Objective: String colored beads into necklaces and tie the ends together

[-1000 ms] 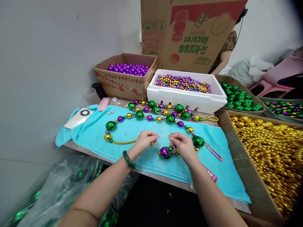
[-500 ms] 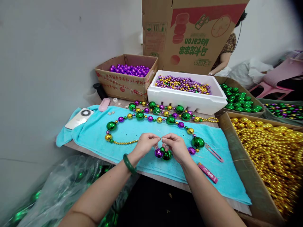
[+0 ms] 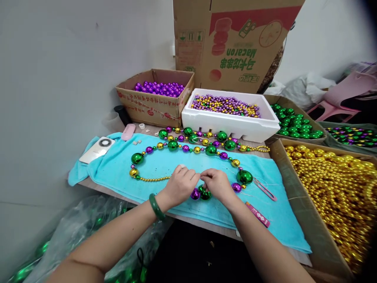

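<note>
A string of green, purple and gold beads [image 3: 211, 150] curves across the turquoise towel [image 3: 112, 169]. At its near end hang a purple bead [image 3: 195, 193] and a green bead [image 3: 205, 193], just below my hands. My left hand [image 3: 183, 184], with a green bangle at the wrist, is closed, knuckles up. My right hand [image 3: 216, 184] pinches close beside it, fingertips nearly touching the left. What lies between the fingers is too small to make out. A pink thread snipper [image 3: 265, 189] and a magenta packet [image 3: 258, 215] lie right of my right hand.
Behind the towel stand a carton of purple beads [image 3: 150, 106] and a white foam box [image 3: 229, 125]. A box of gold beads [image 3: 306, 216] borders the right side. A phone [image 3: 97, 150] lies at left. Another finished-looking strand [image 3: 193, 138] lies by the foam box.
My left hand has turned over from a fingertip pinch to a closed hand with knuckles up. The view has shifted slightly, and the person behind the carton is now mostly hidden.
</note>
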Available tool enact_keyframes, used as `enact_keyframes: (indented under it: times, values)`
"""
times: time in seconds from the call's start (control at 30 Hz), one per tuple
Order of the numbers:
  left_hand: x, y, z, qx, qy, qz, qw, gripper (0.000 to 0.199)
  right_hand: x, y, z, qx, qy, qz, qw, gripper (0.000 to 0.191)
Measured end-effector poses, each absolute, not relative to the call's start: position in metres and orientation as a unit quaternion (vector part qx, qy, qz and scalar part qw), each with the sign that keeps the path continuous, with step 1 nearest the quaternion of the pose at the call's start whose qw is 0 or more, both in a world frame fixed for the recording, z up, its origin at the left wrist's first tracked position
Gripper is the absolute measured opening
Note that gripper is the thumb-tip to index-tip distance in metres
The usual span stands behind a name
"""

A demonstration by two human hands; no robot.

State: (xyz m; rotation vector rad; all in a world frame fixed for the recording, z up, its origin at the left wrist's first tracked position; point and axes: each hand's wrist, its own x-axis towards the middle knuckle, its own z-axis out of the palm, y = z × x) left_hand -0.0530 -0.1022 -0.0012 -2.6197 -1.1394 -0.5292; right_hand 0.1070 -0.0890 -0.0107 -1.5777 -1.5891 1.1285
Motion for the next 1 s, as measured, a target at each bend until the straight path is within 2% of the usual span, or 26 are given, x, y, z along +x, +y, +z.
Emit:
enact_keyframes:
  times: [0.1, 0.23, 0.33, 0.43, 0.5, 0.67, 0.8, 0.9, 1.0]
  values:
    - [-0.057, -0.094, 0.000, -0.889, -0.396, -0.224, 0.041, 0.025, 0.109, -0.090, -0.005, -0.549, -0.678, 0.396, 0.287, 0.016]
    - [-0.060, -0.082, -0.007, -0.793, -0.451, -0.335, -0.236, 0.019, 0.112, -0.087, 0.000, -0.535, -0.604, 0.514, 0.290, 0.010]
    - [-0.058, -0.081, -0.016, -0.698, -0.472, -0.375, -0.386, 0.016, 0.112, -0.085, -0.001, -0.514, -0.502, 0.607, 0.340, 0.016]
    - [-0.052, -0.086, -0.023, -0.625, -0.457, -0.402, -0.489, 0.028, 0.109, -0.086, -0.008, -0.482, -0.422, 0.646, 0.415, 0.023]
    - [-0.048, -0.089, -0.024, -0.586, -0.453, -0.422, -0.522, 0.030, 0.106, -0.088, -0.013, -0.480, -0.395, 0.648, 0.440, 0.023]
    - [-0.043, -0.090, -0.023, -0.555, -0.494, -0.442, -0.503, 0.020, 0.097, -0.095, -0.018, -0.528, -0.428, 0.590, 0.436, 0.018]
    - [-0.041, -0.088, -0.024, -0.503, -0.505, -0.444, -0.543, 0.022, 0.095, -0.100, -0.024, -0.562, -0.547, 0.420, 0.457, 0.015]
    - [-0.041, -0.088, -0.022, -0.479, -0.504, -0.431, -0.575, 0.023, 0.096, -0.102, -0.029, -0.535, -0.665, 0.260, 0.452, 0.017]
    - [-0.042, -0.088, -0.018, -0.469, -0.509, -0.411, -0.593, 0.021, 0.099, -0.102, -0.032, -0.490, -0.739, 0.173, 0.428, 0.021]
